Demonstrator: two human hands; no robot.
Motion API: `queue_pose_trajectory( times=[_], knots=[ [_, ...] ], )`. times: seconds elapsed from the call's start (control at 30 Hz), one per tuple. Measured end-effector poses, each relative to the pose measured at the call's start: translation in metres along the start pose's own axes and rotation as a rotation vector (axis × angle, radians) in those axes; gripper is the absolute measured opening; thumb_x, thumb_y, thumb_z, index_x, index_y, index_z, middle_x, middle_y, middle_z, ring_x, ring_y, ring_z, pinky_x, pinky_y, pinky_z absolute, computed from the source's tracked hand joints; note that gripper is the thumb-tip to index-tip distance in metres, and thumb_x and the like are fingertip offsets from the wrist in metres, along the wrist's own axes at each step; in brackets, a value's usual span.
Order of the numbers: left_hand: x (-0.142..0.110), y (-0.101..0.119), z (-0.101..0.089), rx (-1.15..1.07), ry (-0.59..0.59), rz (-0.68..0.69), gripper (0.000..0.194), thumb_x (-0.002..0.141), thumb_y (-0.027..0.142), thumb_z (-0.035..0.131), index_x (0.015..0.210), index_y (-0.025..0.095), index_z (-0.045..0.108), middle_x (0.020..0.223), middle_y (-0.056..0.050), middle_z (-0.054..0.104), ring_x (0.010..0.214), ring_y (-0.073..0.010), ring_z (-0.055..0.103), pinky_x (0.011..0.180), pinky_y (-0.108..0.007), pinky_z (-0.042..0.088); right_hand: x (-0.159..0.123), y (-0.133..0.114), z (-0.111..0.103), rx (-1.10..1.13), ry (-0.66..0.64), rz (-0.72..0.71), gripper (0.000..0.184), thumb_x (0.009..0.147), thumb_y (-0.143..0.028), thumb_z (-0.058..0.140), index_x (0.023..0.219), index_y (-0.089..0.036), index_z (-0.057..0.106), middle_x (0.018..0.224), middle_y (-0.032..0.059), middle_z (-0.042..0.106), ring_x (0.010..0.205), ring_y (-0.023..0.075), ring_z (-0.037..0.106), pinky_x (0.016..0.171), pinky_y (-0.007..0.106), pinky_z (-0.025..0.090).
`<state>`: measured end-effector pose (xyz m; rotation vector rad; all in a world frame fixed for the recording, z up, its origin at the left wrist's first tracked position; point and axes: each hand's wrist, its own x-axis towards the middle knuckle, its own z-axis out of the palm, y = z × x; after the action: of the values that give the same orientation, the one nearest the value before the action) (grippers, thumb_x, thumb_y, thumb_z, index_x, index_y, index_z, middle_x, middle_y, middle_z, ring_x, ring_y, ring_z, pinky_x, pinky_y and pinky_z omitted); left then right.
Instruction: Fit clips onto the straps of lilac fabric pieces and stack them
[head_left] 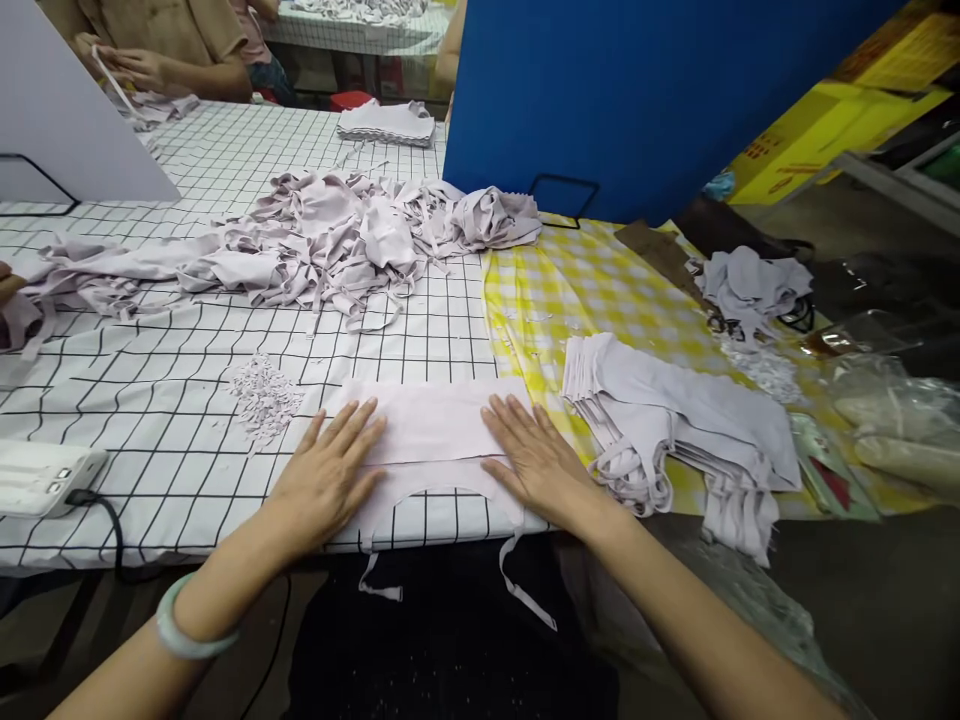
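Observation:
A pale pink camisole-like garment (435,425) with thin straps lies flat at the table's front edge, its straps hanging over the side. My left hand (326,475) rests flat on its left part, fingers spread. On its right part lies my right hand (529,450), also flat with fingers apart. To the right, a neat stack of similar garments (682,405) sits on a yellow checked cloth, straps bunched at its near side. Beyond my hands, a long loose heap of the same pale garments (322,240) stretches across the table.
Small fabric scraps (262,400) lie left of the garment. A white power bank-like box (49,480) with a black cable is at the left edge. A blue panel (615,100) and a white panel (67,110) stand upright. Another person's hands (135,68) work at the far left.

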<state>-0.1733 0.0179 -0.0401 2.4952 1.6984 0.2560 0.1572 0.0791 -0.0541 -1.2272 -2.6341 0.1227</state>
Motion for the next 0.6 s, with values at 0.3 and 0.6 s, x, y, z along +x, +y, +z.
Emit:
queue_pose_trajectory(
  times=[0.3,0.6],
  knots=[
    [0.014,0.032,0.004,-0.032,-0.039,0.025,0.048,0.098,0.035,0.041,0.139,0.012,0.052,0.153,-0.017,0.045,0.145,-0.035,0.034,0.119,-0.061,0.023,-0.089,-0.031,-0.034,0.31,0.161,0.394,0.028,0.098,-0.032,0.047,0.088,-0.02,0.07,0.091,0.0105,0.074,0.093,0.0253,0.069,0.09,0.042,0.053],
    [0.058,0.149,0.048,-0.596,0.062,0.487,0.031,0.089,0.01,0.052,0.116,0.012,0.066,0.122,-0.015,0.068,0.116,-0.0233,0.064,0.098,-0.039,0.057,-0.121,-0.082,0.027,1.233,0.055,0.848,0.04,0.085,-0.056,0.062,0.094,-0.018,0.069,0.085,0.0055,0.07,0.086,0.0217,0.066,0.081,0.033,0.051]
  ],
)
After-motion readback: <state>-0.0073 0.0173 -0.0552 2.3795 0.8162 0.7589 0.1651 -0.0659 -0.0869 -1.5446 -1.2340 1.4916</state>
